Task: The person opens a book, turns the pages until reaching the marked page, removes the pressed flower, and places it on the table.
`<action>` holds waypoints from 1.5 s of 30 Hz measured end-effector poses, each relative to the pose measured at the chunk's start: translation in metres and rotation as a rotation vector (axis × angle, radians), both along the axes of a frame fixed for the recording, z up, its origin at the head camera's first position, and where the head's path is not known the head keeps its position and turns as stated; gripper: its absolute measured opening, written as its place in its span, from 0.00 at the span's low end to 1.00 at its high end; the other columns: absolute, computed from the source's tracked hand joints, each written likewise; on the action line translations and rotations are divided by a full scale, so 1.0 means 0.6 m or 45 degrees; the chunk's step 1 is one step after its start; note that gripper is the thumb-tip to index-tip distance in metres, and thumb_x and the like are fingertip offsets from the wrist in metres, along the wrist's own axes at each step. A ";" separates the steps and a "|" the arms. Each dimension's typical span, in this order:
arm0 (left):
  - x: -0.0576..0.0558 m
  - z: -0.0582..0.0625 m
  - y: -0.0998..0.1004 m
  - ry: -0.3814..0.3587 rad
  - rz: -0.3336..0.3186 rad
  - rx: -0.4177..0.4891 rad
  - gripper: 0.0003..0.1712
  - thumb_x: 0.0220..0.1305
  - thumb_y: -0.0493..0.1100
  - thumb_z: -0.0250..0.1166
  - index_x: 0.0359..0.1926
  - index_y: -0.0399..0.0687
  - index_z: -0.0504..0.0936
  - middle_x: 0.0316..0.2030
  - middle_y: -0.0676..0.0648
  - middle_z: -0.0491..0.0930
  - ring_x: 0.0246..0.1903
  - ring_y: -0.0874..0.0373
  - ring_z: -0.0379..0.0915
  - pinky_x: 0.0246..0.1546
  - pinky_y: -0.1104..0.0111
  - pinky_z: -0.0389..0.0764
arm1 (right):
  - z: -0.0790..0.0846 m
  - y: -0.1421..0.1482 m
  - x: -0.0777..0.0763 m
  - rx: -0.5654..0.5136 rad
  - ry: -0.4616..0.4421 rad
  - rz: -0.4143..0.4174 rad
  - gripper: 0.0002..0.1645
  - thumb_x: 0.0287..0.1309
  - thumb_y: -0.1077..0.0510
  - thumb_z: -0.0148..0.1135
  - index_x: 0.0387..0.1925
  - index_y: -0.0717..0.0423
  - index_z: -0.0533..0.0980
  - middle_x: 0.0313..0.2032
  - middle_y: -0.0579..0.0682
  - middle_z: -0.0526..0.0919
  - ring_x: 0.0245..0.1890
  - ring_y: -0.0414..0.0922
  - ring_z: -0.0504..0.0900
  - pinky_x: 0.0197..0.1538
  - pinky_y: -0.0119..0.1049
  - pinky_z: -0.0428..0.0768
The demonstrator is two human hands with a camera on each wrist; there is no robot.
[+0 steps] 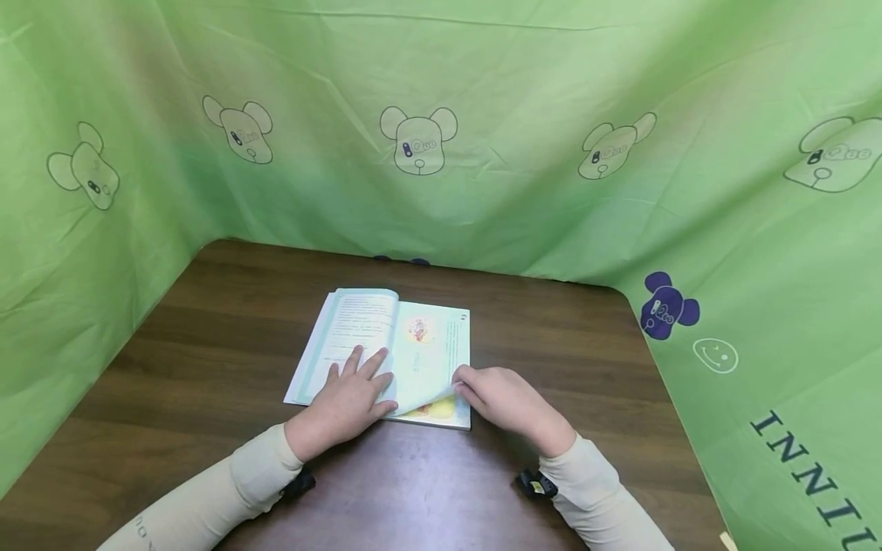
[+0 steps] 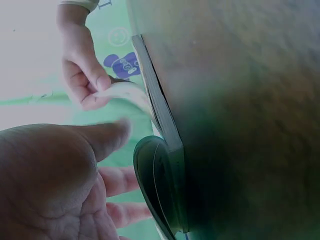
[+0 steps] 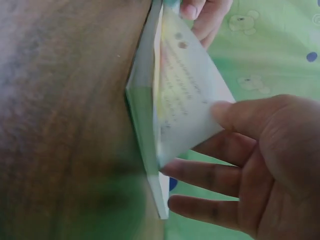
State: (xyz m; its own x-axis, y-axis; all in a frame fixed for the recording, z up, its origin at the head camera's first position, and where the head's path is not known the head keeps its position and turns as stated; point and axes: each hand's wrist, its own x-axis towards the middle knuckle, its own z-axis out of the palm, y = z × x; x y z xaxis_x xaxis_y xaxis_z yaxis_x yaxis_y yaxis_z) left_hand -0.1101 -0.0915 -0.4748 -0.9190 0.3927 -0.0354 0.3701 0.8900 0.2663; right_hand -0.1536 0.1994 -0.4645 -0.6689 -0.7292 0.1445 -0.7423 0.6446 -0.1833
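**A:** ok so what's each hand doing with that book (image 1: 358,325)? And where is it?

**B:** It's lying opened out on the table (image 1: 227,329), right in front of the person and in from the edges. Right hand (image 1: 506,398) has the near outer corner of the right-hand page (image 1: 429,356) pinched, thumb on one side and fingers behind. Left hand (image 1: 347,402) isn't gripping anything, the fingers are just spread wide over the left-hand side.

**A:** Any tips for doing it cleanly?

**B:** imo keep the pinch light and make sure it's only one sheet, I can't tell for sure from here. The corner's up enough to show a yellow picture (image 1: 441,409) underneath, so I'd ease it up and across in a loose arc. Yank it and you'd probably crease the corner. I'd also keep the left palm gently down, since the left-hand pages bow up near the spine and look springy.

**A:** And the setup?

**B:** Dark wood-look tabletop, rounded far corners, bright patch of glare on the near part. Green cloth (image 1: 510,69) hangs behind and along both sides, kinda wrinkly, with outlined cartoon heads (image 1: 419,145), a purple one (image 1: 664,312) and a winking smiley (image 1: 715,356) off to the right.
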 end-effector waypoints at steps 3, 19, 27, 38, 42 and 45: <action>0.001 0.001 0.001 -0.003 0.003 0.014 0.35 0.66 0.65 0.66 0.64 0.48 0.80 0.77 0.41 0.60 0.76 0.28 0.49 0.62 0.28 0.62 | -0.005 -0.003 -0.001 -0.030 0.085 -0.046 0.04 0.73 0.52 0.60 0.40 0.46 0.75 0.20 0.33 0.69 0.20 0.34 0.66 0.28 0.34 0.73; -0.001 -0.003 0.005 0.073 0.028 0.032 0.31 0.65 0.58 0.71 0.62 0.47 0.81 0.75 0.40 0.63 0.74 0.29 0.54 0.59 0.29 0.66 | 0.007 -0.007 -0.002 -0.452 0.378 -0.203 0.10 0.61 0.51 0.73 0.40 0.48 0.80 0.33 0.40 0.89 0.23 0.38 0.82 0.29 0.38 0.80; -0.009 -0.002 0.001 0.159 0.088 0.152 0.50 0.64 0.57 0.72 0.78 0.43 0.61 0.75 0.35 0.62 0.72 0.34 0.61 0.61 0.36 0.71 | 0.016 -0.003 -0.002 -0.354 0.270 -0.198 0.11 0.63 0.51 0.70 0.45 0.49 0.82 0.39 0.43 0.88 0.34 0.40 0.85 0.39 0.41 0.83; -0.011 -0.001 -0.004 0.414 0.058 0.111 0.66 0.50 0.47 0.82 0.82 0.50 0.49 0.81 0.34 0.38 0.79 0.32 0.38 0.68 0.31 0.57 | 0.005 0.006 0.008 0.161 -0.184 -0.020 0.44 0.56 0.38 0.73 0.68 0.56 0.74 0.73 0.58 0.68 0.74 0.57 0.66 0.74 0.61 0.60; -0.012 0.002 -0.007 0.423 -0.019 0.077 0.59 0.52 0.42 0.79 0.81 0.52 0.56 0.82 0.37 0.39 0.80 0.35 0.32 0.70 0.29 0.45 | 0.000 0.009 0.009 0.183 -0.269 0.006 0.50 0.53 0.36 0.75 0.70 0.56 0.72 0.76 0.58 0.64 0.77 0.58 0.61 0.75 0.64 0.55; -0.013 0.002 -0.009 0.418 -0.086 0.048 0.50 0.54 0.39 0.74 0.78 0.50 0.64 0.81 0.36 0.44 0.80 0.34 0.35 0.72 0.32 0.43 | -0.003 0.011 0.008 0.201 -0.281 0.016 0.51 0.52 0.35 0.75 0.71 0.56 0.71 0.77 0.58 0.63 0.77 0.58 0.60 0.75 0.65 0.54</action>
